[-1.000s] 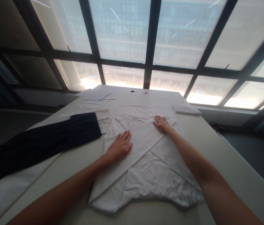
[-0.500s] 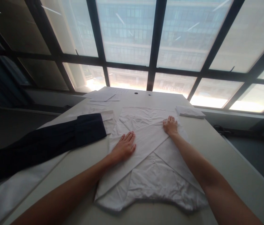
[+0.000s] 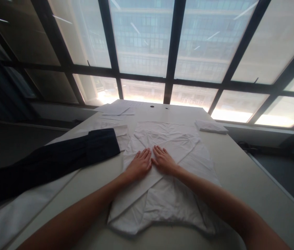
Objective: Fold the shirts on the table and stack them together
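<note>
A white garment, seemingly a shirt, lies spread on the white table, with a long sleeve-like strip folded diagonally across it. Flat on that strip rests my left hand, its fingers stretched out. Right beside it my right hand also presses on the cloth, fingers extended and palm down. The two hands nearly touch near the garment's middle. Neither hand grips anything. Wrinkles run through the cloth around and below the hands, and my right forearm covers part of its right side.
A dark navy folded garment lies on the left over white cloth. Paper sheets lie at the far left of the table, and a folded white cloth at the far right. Large windows rise behind the table.
My right hand has moved left from the garment's upper right to beside my left hand. My left hand has stayed in about the same place.
</note>
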A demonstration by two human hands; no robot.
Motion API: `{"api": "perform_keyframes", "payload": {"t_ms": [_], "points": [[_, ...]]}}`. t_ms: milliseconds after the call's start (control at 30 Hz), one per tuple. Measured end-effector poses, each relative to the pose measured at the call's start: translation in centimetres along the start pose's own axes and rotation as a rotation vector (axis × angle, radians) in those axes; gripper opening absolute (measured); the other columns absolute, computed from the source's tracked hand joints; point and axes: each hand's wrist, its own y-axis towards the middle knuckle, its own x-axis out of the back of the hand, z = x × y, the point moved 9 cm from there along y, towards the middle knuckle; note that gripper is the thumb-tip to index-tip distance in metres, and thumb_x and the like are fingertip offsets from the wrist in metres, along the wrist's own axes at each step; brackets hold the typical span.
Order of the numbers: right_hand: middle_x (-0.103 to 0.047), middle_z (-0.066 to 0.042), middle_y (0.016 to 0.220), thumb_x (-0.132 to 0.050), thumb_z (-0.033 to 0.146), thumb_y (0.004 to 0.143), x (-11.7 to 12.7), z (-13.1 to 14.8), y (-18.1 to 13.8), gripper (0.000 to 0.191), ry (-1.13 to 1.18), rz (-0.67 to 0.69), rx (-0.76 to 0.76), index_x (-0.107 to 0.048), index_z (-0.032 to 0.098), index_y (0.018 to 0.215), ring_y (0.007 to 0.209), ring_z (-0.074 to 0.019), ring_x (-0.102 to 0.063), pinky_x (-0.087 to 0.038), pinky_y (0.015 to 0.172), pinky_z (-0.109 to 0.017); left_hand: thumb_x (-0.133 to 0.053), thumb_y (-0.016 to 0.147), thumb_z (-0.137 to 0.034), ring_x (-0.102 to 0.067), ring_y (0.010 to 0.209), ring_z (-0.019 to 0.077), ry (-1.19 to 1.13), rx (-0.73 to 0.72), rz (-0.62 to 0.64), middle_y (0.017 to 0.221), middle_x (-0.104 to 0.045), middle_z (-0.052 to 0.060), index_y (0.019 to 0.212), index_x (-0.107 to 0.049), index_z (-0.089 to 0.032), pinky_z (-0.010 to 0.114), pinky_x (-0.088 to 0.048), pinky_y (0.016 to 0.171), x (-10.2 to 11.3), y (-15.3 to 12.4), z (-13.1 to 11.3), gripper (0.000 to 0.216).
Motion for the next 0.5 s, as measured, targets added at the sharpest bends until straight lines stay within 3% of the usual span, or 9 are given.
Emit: {"api": "perform_keyframes", "payload": {"t_ms": [200, 367, 500], "points": [[-0.015, -0.013, 0.166, -0.027, 0.057, 0.102, 1.4, -8.5, -0.8, 0.075, -0.089, 0.050, -0.095, -0.022, 0.009, 0.159, 0.154, -0.0227, -0.010, -0.011, 0.123, -0.044, -0.032, 0.100, -0.034, -0.023, 0.151, 0.0268, -0.047, 0.009, 0.034, 0.162, -0.028, 0.017, 0.153, -0.035, -0.007, 0.047, -0.019, 0.122, 0.2, 0.0, -0.1, 0.060], [-0.011, -0.013, 0.167, -0.023, 0.055, 0.103, 2.6, -17.4, -1.9, 0.074, -0.166, 0.056, -0.330, -0.019, 0.008, 0.160, 0.154, -0.0230, -0.008, -0.011, 0.123, -0.045, -0.031, 0.100, -0.036, -0.022, 0.152, 0.0265, -0.071, 0.009, 0.033, 0.162, -0.027, 0.017, 0.154, -0.034, -0.007, 0.046, -0.017, 0.122, 0.0, 0.0, 0.1, 0.061], [-0.012, -0.013, 0.167, -0.018, 0.053, 0.103, 3.1, -21.7, -2.7, 0.071, -0.203, 0.061, -0.487, -0.019, 0.010, 0.160, 0.154, -0.0235, -0.008, -0.012, 0.122, -0.047, -0.031, 0.100, -0.036, -0.022, 0.152, 0.0262, -0.073, 0.011, 0.032, 0.162, -0.027, 0.016, 0.154, -0.034, -0.007, 0.046, -0.016, 0.123, 0.0, 0.0, 0.0, 0.061]]}}
